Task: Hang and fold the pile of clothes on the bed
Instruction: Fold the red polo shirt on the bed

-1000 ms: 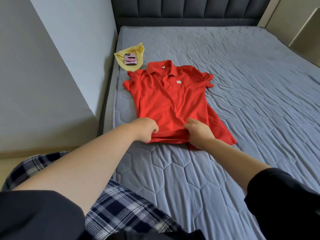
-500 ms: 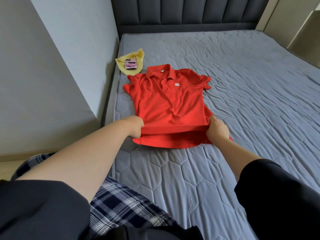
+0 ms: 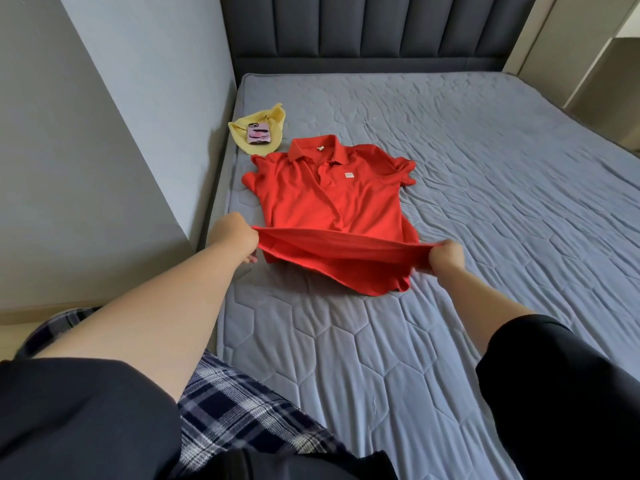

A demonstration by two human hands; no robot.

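Observation:
A red polo shirt lies face up on the grey quilted mattress, collar toward the headboard. My left hand grips the hem at its left corner. My right hand grips the hem at the right corner. Between them the hem is lifted off the bed and stretched taut, with the lower part of the shirt bunched and hanging below the raised edge. The upper half, with its two short sleeves, rests flat.
A yellow cloth with a pink phone on it lies by the mattress's left edge, just beyond the shirt. A grey wall runs along the left side. The dark padded headboard closes the far end.
Both hands moved apart from the middle of the hem to its two corners. They lifted the hem off the mattress and pulled it taut.

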